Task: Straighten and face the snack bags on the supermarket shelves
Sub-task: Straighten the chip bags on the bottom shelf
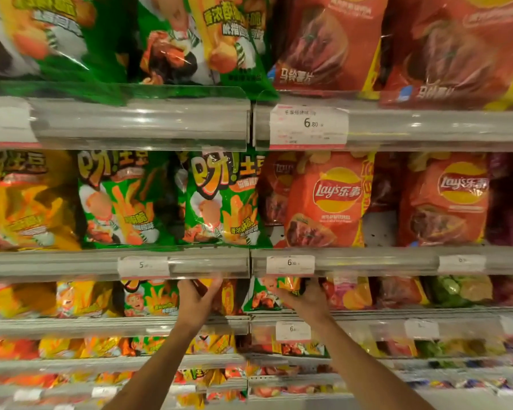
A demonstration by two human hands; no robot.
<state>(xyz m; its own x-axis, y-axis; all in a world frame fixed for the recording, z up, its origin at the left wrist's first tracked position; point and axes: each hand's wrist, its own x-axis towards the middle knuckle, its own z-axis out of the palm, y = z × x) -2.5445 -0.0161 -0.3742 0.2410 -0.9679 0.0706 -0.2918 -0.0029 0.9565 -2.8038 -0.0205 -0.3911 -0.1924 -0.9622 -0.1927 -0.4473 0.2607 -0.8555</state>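
Note:
Both my arms reach up to the third shelf from the top. My left hand (196,300) grips the left edge of an orange-yellow snack bag (229,295) that stands just under the shelf rail. My right hand (307,298) holds the right side of a green snack bag (264,294), with its fingers curled over the bag's top corner. The two bags stand side by side between my hands. What lies behind them is hidden.
Above are green fries bags (222,199) and red Lay's bags (326,202), behind clear rails with price tags (290,264). Yellow bags (80,300) stand left of my hands, mixed bags (397,291) to the right. Lower shelves (116,325) hold smaller packs.

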